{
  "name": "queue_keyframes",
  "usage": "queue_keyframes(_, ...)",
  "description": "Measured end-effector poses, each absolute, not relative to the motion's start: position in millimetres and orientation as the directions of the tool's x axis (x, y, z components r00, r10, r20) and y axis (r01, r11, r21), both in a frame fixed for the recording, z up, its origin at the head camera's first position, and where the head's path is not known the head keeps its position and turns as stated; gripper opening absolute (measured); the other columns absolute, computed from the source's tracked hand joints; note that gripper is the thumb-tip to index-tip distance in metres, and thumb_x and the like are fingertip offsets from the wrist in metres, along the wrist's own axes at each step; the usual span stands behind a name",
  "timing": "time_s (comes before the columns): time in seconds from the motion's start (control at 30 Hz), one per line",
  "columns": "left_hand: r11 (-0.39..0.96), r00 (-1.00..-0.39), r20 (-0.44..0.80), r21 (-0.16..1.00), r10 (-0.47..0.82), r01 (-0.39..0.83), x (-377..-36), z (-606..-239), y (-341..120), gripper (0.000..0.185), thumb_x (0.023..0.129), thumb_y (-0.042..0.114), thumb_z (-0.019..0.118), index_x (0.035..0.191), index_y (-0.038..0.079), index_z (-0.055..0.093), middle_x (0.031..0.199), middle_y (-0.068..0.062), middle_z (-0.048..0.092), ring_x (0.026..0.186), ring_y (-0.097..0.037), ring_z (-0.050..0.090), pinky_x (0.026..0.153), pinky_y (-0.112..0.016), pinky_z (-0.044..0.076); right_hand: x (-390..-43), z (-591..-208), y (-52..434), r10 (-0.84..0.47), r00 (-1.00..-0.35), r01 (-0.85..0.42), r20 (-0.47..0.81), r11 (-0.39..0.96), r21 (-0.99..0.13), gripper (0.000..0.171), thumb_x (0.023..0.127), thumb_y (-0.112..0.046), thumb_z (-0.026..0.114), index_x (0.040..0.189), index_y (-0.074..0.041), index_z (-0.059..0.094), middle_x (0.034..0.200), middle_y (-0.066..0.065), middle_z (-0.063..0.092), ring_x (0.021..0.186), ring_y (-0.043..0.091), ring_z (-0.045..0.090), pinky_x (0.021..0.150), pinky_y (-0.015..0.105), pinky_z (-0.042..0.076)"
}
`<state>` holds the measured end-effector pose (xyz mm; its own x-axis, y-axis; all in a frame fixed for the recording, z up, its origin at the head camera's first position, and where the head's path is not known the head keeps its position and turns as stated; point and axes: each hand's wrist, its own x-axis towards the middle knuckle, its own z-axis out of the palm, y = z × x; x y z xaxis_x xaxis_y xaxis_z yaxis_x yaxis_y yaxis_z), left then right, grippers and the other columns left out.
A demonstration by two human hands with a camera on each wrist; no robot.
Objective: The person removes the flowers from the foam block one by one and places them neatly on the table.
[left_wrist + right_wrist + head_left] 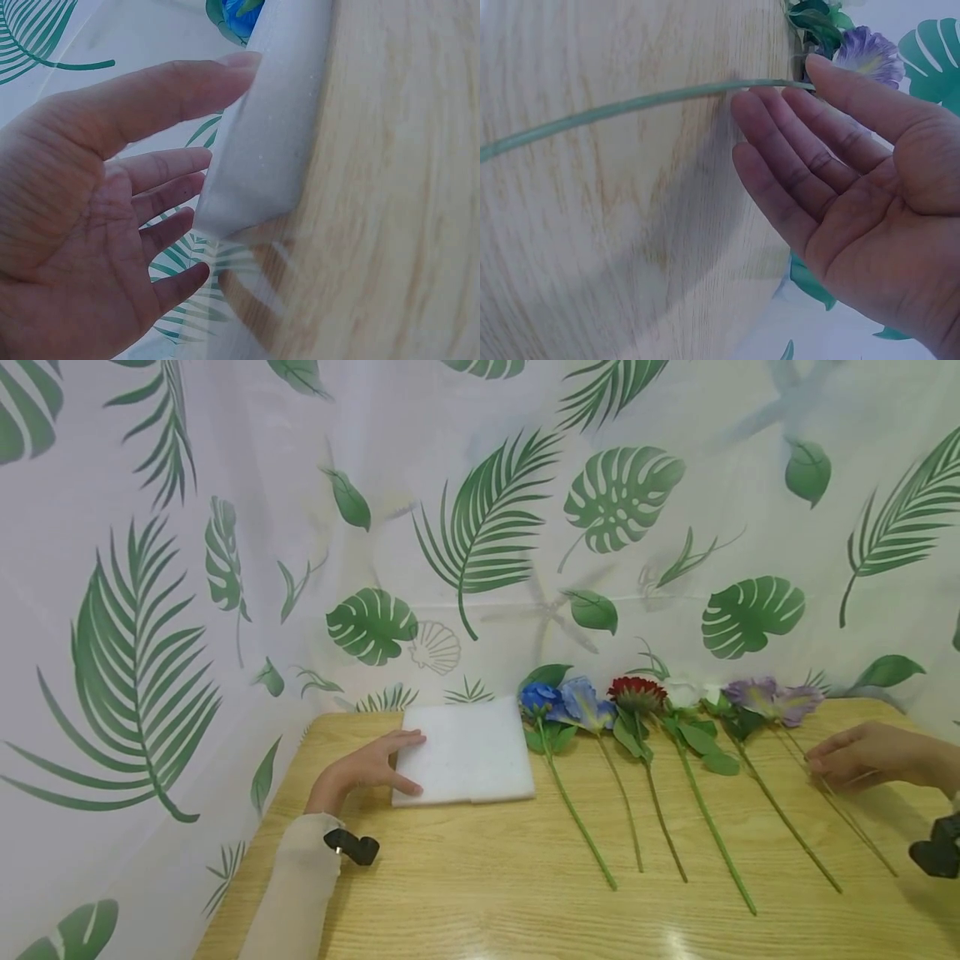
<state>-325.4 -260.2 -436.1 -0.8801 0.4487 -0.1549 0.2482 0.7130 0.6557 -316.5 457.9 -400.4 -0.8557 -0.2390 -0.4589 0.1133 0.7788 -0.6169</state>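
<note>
My left hand (372, 762) lies at the left edge of a white foam slab (472, 760), fingers spread and nearly straight. In the left wrist view, the thumb (180, 94) touches the slab's edge (274, 127); the other fingertips are beside it, partly hidden. At the far right, my right hand (873, 758) pinches the stem of a purple artificial flower (776, 700) between thumb and forefinger. The right wrist view shows the green stem (630, 106) running to the fingertips, with the other fingers (776, 184) loosely extended. The bloom (870, 56) lies beyond the hand.
Between the hands, several artificial flowers lie side by side: a blue one (540, 697), a light-blue one (587, 703), a dark red one (637, 693) and white ones (682, 695). Their stems point toward the near side of the wooden table (525, 885). A leaf-print curtain (510, 602) hangs behind.
</note>
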Motion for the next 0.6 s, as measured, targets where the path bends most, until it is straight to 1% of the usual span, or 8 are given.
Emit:
queue_keyframes(0.1,0.718,-0.879,-0.157,0.648,0.451,0.253,-325.6,-435.8,-259.8,0.096,0.08,0.028,0.088,0.159,0.009,0.036,0.17,-0.016,0.022,0.158,-0.04,0.011,0.127,-0.059,0.015,-317.9,-400.3,457.6,-0.239,-0.855,0.113,-0.461,0.78,-0.615,0.061,0.106,-0.027,0.056,0.139,0.023,0.042,0.12,0.019,0.073,0.109,0.032,0.071,0.092,0.045,0.06)
queue_keyframes(0.23,0.72,-0.878,-0.148,0.641,0.456,0.266,-325.8,-434.7,-257.5,0.096,0.08,0.029,0.088,0.158,0.009,0.036,0.169,-0.016,0.023,0.158,-0.04,0.012,0.127,-0.059,0.015,-319.2,-397.6,458.7,-0.247,-0.856,0.1,-0.454,0.783,-0.614,0.063,0.106,-0.027,0.055,0.14,0.023,0.04,0.122,0.022,0.072,0.11,0.034,0.071,0.093,0.047,0.06)
queue_keyframes(0.43,0.719,-0.882,-0.155,0.648,0.446,0.25,-324.8,-435.4,-256.4,0.096,0.079,0.028,0.088,0.158,0.011,0.037,0.17,-0.015,0.023,0.158,-0.039,0.012,0.127,-0.059,0.015,-318.9,-394.6,458.8,-0.27,-0.863,0.059,-0.428,0.786,-0.616,0.063,0.106,-0.027,0.053,0.141,0.023,0.038,0.128,0.029,0.067,0.114,0.037,0.069,0.096,0.05,0.058)
queue_keyframes(0.5,0.719,-0.883,-0.158,0.652,0.441,0.242,-324.7,-436.6,-256.7,0.096,0.079,0.028,0.088,0.158,0.011,0.037,0.17,-0.014,0.022,0.158,-0.039,0.011,0.127,-0.059,0.015,-318.7,-394.3,458.1,-0.271,-0.873,0.047,-0.406,0.781,-0.623,0.063,0.107,-0.026,0.053,0.142,0.024,0.036,0.129,0.031,0.065,0.113,0.037,0.069,0.096,0.05,0.058)
queue_keyframes(0.6,0.723,-0.885,-0.164,0.649,0.436,0.237,-325.3,-438.3,-257.6,0.096,0.079,0.028,0.088,0.158,0.011,0.037,0.17,-0.015,0.021,0.158,-0.039,0.01,0.127,-0.059,0.014,-319.1,-394.4,456.9,-0.261,-0.899,0.023,-0.352,0.773,-0.634,0.063,0.107,-0.024,0.053,0.142,0.024,0.035,0.131,0.033,0.063,0.11,0.032,0.072,0.094,0.05,0.059)
